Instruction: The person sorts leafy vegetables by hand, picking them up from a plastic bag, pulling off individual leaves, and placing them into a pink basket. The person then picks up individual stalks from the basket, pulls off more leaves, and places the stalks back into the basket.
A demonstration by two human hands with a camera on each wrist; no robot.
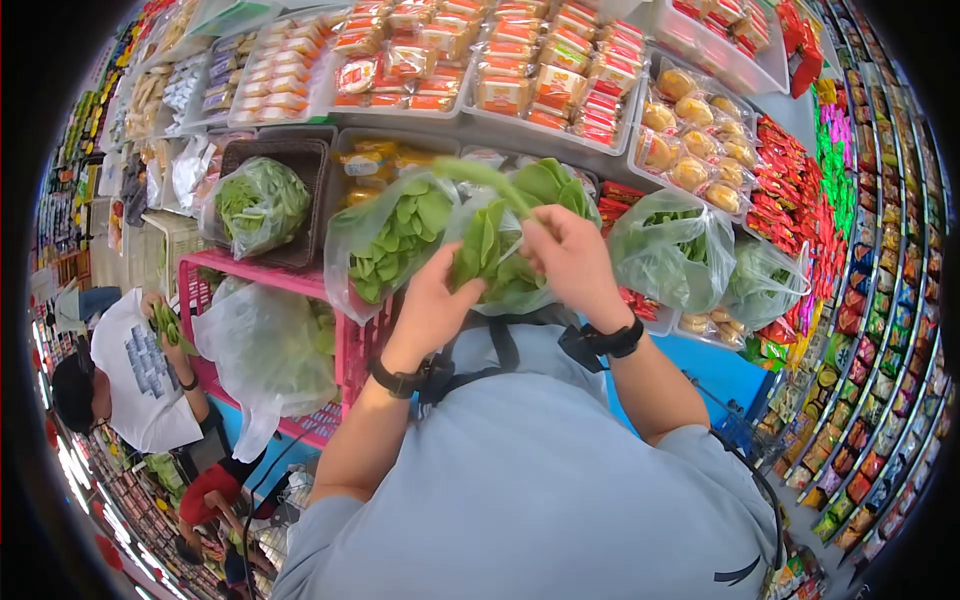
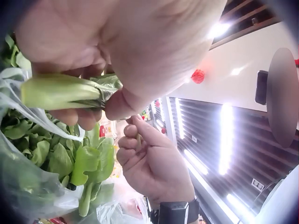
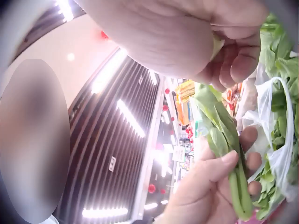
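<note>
My left hand (image 1: 435, 305) grips a green bok choy (image 3: 219, 126), with its thumb laid across the stems in the right wrist view. The pale base of the stems (image 2: 60, 92) pokes out past the left fingers in the left wrist view. My right hand (image 1: 575, 265) is close beside it, fingers curled, and pinches a pale green stalk (image 1: 485, 178) that reaches up and to the left. Just beyond both hands, clear plastic bags hold leafy greens (image 1: 400, 235). The right palm partly hides what its fingers hold in the right wrist view.
A pink crate (image 1: 250, 272) with a bag of greens (image 1: 270, 350) stands at left, near a dark basket (image 1: 315, 195). More bagged greens (image 1: 670, 245) lie at right. Trays of packaged snacks (image 1: 555, 75) line the back. Another person (image 1: 140, 370) stands at left.
</note>
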